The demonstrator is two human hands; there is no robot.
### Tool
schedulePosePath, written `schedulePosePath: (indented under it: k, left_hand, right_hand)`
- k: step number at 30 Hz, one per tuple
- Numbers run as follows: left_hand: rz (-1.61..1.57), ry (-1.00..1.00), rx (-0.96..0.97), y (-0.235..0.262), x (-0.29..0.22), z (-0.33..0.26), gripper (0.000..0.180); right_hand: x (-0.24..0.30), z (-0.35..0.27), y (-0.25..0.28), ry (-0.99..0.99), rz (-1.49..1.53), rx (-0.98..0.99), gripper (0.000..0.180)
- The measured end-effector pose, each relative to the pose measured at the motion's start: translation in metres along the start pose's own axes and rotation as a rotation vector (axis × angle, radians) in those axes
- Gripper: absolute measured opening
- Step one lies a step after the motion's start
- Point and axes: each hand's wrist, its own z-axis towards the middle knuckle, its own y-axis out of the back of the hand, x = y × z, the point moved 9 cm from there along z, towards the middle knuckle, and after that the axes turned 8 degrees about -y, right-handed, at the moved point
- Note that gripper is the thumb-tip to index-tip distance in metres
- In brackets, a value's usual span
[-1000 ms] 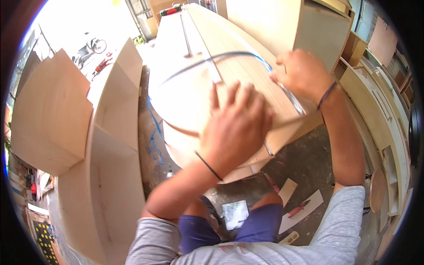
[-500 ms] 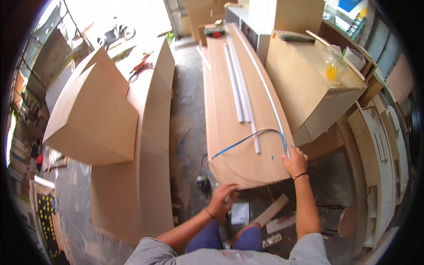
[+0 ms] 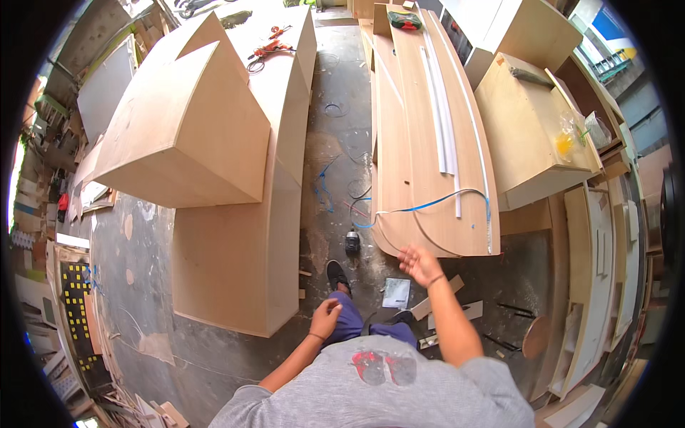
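My right hand [image 3: 421,266] is at the front edge of a long wood-grain panel [image 3: 399,164], fingers loosely bent and apart, nothing visible in them. A thin strip with a blue face [image 3: 442,202] curves across the panel, and its darker loops hang near that hand. My left hand [image 3: 325,319] is low beside my left thigh, away from the panel. Its fingers are curled together, and I cannot make out anything inside them. White narrow strips [image 3: 441,121] lie lengthwise on the panel. A dark cordless drill [image 3: 352,241] stands on the floor by the panel's left corner.
On the left, a plywood box [image 3: 178,143] rests on a long cabinet carcass [image 3: 228,271], with an orange power tool [image 3: 271,48] farther back. Another wooden cabinet [image 3: 531,121] is at right. Offcuts [image 3: 439,299], a white sheet [image 3: 396,293] and a round-seated stool [image 3: 535,337] are near my feet.
My right hand has left the panel's right corner and moved left along its front edge. My left hand has drawn back toward my thigh. The view has shifted, showing more floor and my left foot.
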Motion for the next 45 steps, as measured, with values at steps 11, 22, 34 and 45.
schedulePosePath:
  k: [11, 22, 34, 45]
  left_hand:
    - [-0.184, 0.033, -0.265, 0.195, -0.039, 0.024, 0.03]
    - [-0.201, 0.022, -0.231, 0.21, -0.049, 0.061, 0.036]
    - [-0.15, -0.273, 0.087, 0.123, -0.175, 0.215, 0.047]
    - [0.533, -1.306, 0.591, -0.071, -0.422, 0.337, 0.061]
  right_hand:
    - [0.078, 0.156, -0.008, 0.081, 0.531, -0.305, 0.046]
    - [0.199, 0.06, -0.137, 0.387, 0.333, -0.086, 0.021]
    - [0.243, 0.055, -0.151, 0.514, 0.518, 0.027, 0.009]
    - [0.257, 0.018, -0.18, 0.633, 0.685, 0.13, 0.016]
